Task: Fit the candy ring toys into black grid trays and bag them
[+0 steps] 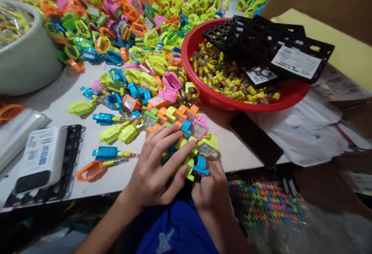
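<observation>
Colourful plastic toy watches [199, 129], in orange, green, pink, yellow and blue, sit in close rows at the table's front edge. My left hand [158, 161] lies across these rows with its fingers stretched out and spread over the watches. At the near right corner, my right hand [211, 184] is closed beside a blue toy watch [200, 165]; its fingertips are partly hidden under the rows. What holds the rows together underneath is hidden. Left of my left hand lie loose toy watches with small yellow-capped candy tubes [124, 154] attached.
A large heap of toy watches [130, 14] covers the back. A red basin [200, 87] holds candy tubes, with black plastic trays [267, 41] on top. A phone [255, 139] lies right. Left stand a pale tub [26, 64] and a white device [42, 157].
</observation>
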`<state>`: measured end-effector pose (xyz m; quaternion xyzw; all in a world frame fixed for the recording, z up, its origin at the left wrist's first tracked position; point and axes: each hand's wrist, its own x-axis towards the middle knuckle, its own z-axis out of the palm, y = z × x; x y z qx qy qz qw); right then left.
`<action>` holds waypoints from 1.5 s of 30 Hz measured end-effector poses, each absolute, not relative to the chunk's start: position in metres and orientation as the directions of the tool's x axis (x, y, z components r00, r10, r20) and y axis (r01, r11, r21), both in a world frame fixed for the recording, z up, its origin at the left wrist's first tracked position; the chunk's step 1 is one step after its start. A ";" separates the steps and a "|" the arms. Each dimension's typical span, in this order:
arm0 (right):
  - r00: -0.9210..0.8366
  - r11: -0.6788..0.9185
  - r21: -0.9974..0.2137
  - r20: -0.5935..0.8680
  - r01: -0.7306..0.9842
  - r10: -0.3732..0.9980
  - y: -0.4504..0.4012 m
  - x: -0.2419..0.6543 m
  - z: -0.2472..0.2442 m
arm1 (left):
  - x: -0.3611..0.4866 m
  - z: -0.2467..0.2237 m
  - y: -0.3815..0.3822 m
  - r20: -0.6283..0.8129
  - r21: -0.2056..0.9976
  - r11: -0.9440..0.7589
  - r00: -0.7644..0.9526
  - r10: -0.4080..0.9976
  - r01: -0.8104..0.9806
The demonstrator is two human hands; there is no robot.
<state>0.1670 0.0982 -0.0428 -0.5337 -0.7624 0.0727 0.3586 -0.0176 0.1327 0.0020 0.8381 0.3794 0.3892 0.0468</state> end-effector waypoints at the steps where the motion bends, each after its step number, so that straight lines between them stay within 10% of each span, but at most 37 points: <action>1: -0.174 0.417 -0.485 0.469 0.769 0.866 0.098 0.167 -0.043 | -0.017 0.002 0.132 0.618 0.380 -0.707 0.405 0.674 0.597; 13: -0.189 0.422 -0.568 0.423 0.707 0.886 0.093 0.175 -0.048 | -0.016 0.004 0.130 0.589 0.400 -0.679 0.394 0.705 0.616; 21: 0.215 0.155 -0.871 0.281 0.467 0.935 0.096 0.205 -0.030 | -0.026 0.016 0.131 0.536 0.430 -0.643 0.394 0.747 0.634; 45: -0.093 0.282 -0.924 0.267 0.259 0.959 0.150 0.199 0.004 | -0.019 0.012 0.139 0.521 0.351 -0.646 0.431 0.736 0.678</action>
